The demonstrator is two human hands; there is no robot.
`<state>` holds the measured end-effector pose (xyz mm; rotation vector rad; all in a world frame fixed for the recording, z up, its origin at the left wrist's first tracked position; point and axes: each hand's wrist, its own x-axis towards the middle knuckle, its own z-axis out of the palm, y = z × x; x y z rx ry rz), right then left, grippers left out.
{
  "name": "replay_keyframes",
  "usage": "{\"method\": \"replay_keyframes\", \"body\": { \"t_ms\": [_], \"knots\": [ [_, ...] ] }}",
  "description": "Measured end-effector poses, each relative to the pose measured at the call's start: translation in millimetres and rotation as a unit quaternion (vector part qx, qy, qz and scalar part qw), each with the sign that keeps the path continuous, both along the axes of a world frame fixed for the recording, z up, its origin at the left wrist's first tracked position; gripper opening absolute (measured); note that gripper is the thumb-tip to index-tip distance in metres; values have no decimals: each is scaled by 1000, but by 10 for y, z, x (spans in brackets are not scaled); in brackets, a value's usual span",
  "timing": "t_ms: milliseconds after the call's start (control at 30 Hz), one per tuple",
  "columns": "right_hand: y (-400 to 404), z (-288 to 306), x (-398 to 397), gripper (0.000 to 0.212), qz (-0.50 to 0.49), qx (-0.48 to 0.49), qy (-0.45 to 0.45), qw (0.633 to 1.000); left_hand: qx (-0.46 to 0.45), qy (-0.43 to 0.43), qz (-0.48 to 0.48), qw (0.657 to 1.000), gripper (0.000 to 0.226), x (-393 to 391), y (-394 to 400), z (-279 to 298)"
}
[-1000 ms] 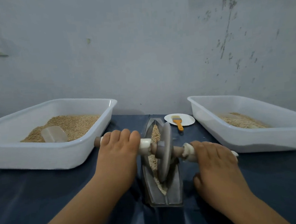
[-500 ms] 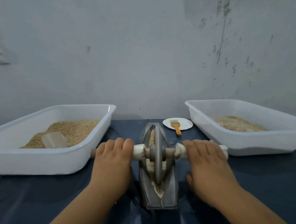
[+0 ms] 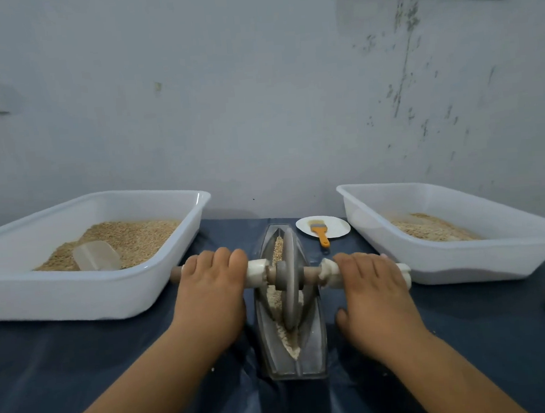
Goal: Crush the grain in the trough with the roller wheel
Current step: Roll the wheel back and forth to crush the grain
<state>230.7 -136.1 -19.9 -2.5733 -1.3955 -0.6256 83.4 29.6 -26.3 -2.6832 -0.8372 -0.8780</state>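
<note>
- The roller wheel (image 3: 290, 281) stands upright in the narrow metal trough (image 3: 317, 335) at the lower centre of the frame, so its thin edge can press on the grain (image 3: 279, 247) in the groove.
- The left hand (image 3: 211, 294) lies over the left side of the axle handle (image 3: 256, 273). The fingers are bent over the top; I judge the grip is closed around it, but the underside is hidden.
- The right hand (image 3: 375, 291) covers the right side with flatter fingers, more pressing than clamping; the thumb is apart, lower.
- One hand on each side probably keeps the wheel balanced.
- Whole grain shows beyond the wheel, paler crushed meal nearer.
- On the dark counter (image 3: 82, 364), a white tub (image 3: 94, 302) at left holds grain and a scoop (image 3: 96, 255); another tub (image 3: 462, 267) is at right, a brush (image 3: 320, 232) on a plate (image 3: 339, 230) between.
</note>
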Motion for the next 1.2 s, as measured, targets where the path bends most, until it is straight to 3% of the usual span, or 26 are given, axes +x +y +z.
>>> {"method": "replay_keyframes", "body": {
  "t_ms": [133, 300, 367, 500, 633, 733, 833, 933, 1067, 1100, 1200],
  "knots": [
    [56, 26, 5, 69, -15, -11, 6, 1000, -14, 11, 11, 1000, 29, 38, -37, 51],
    [-164, -171, -37, 76, 59, 79, -38, 994, 60, -67, -34, 995, 34, -276, -130, -175],
    [-139, -159, -34, 76, 59, 64, -40, 995, 64, -70, -33, 995, 33, -279, -113, -204],
    [85, 63, -25, 69, 2, -7, -13, 1000, -27, 8, 0, 1000, 37, -77, -57, 11],
    [122, 116, -60, 68, -4, -14, -36, 999, -57, 22, 24, 998, 38, -86, -38, 6],
    [-23, -18, -119, 74, 27, 55, -42, 997, -7, -62, -36, 997, 40, -248, -103, -162],
    [-70, -128, -55, 78, 43, 65, -51, 996, 49, -73, -43, 995, 37, -287, -107, -189],
    [-14, -46, -41, 77, -4, -11, -14, 1000, 13, -1, -8, 1000, 38, -145, -108, 8],
    [34, -35, -6, 70, -26, -26, 15, 999, 9, 62, 32, 997, 36, 21, -107, 173],
    [-7, -69, -26, 71, -25, -25, 20, 999, 11, 57, 24, 998, 35, 8, -138, 175],
    [-178, -233, -72, 82, -11, 33, 32, 999, 59, -68, -46, 995, 26, -73, -189, 46]
  ]
}}
